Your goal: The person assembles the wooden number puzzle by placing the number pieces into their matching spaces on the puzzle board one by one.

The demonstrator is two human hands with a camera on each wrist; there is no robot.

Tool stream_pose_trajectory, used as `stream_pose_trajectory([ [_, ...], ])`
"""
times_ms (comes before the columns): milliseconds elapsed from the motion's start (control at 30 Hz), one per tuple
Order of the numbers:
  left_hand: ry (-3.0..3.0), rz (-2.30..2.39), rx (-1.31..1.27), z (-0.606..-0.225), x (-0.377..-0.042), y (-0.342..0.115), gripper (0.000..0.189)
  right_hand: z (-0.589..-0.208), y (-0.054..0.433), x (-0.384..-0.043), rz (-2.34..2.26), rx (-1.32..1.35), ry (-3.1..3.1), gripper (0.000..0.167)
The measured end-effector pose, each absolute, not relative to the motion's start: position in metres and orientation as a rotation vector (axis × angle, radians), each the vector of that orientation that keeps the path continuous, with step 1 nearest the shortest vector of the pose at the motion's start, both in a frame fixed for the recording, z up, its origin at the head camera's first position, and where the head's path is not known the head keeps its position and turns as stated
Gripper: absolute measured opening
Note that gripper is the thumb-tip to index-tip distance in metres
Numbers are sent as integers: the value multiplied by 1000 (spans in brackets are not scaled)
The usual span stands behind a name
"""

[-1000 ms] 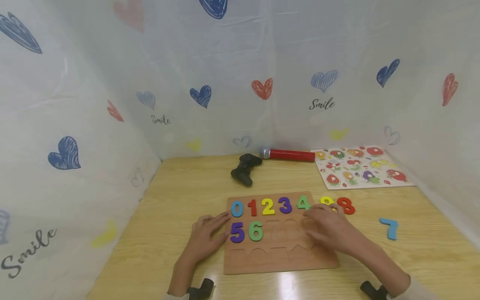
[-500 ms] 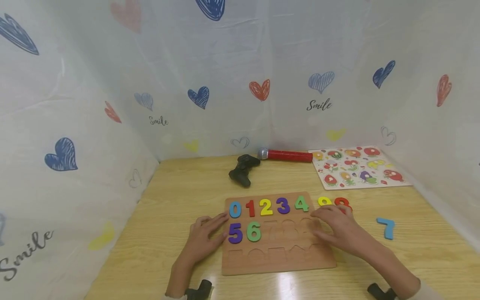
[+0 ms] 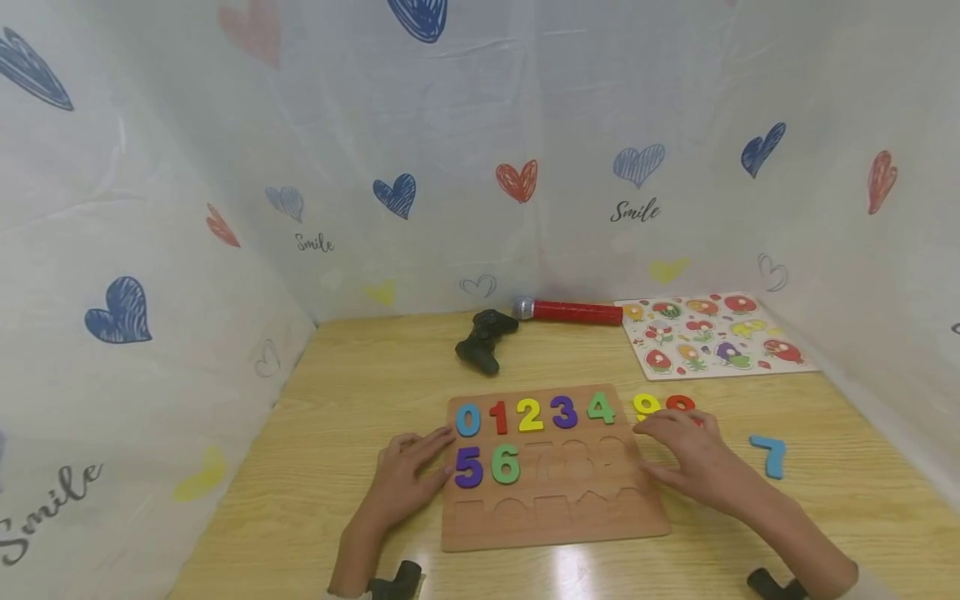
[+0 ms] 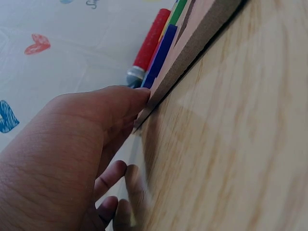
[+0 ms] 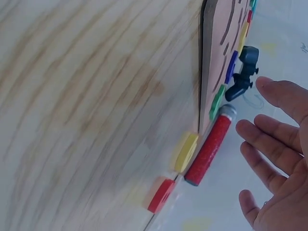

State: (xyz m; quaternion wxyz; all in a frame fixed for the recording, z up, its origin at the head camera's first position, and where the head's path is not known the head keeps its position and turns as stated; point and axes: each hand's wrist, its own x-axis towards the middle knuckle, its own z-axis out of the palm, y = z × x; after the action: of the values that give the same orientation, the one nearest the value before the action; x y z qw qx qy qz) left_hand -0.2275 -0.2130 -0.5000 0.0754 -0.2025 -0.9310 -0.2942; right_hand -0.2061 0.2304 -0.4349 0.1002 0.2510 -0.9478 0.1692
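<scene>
On the bench [image 3: 360, 367], your left hand [image 3: 405, 477] touches the board [image 3: 555, 531], fingers loose; your right hand [image 3: 696, 460], fingers apart, is near the 9 [image 3: 637, 406].

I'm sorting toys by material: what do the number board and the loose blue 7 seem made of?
Number board: probably fibreboard, matt; its cut edge looks brown and speckled. Blue 7: painted wood or plastic, unclear which; evenly coloured, smooth-looking.
</scene>
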Motion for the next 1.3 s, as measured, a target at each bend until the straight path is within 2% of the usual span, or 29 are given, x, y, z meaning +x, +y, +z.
stream_pose_trajectory([
  [1300, -2802, -903, -588, -498, -226, -212, 50, -441, 288, -193, 460, 590, -2789, 44],
])
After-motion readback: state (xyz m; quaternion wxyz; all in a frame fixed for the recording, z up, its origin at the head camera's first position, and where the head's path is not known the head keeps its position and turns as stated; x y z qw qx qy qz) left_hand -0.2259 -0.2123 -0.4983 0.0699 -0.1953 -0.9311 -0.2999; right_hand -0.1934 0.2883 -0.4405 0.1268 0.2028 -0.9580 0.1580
